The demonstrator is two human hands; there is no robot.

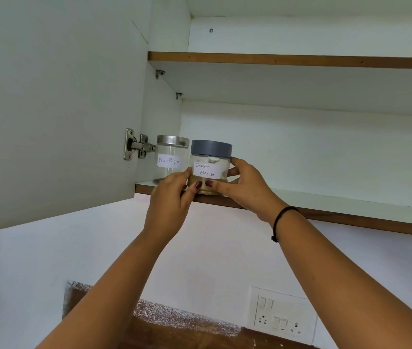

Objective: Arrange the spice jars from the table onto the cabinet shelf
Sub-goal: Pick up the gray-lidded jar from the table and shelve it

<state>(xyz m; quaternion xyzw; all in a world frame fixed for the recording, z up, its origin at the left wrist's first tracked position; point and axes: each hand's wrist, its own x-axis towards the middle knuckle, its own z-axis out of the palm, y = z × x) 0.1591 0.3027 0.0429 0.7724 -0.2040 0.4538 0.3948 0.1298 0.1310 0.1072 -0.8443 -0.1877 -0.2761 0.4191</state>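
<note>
Garam Masala jar [210,170] sits clasped between my left hand [172,197] and right hand [247,190], over the cabinet shelf [338,204] lip just below my thumbs, seemingly light, rigid, slick and breakable, best held by its side walls.

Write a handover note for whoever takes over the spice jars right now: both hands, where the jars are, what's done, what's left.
Left grip and right grip: both hold the Garam Masala jar, one on each side.
That jar is at the front edge of the lower shelf, just right of the Black Pepper jar.
Done: Black Pepper jar stands on the shelf.
To do: settle and release the Garam Masala jar. The table is out of view, so remaining jars are unknown.
</note>
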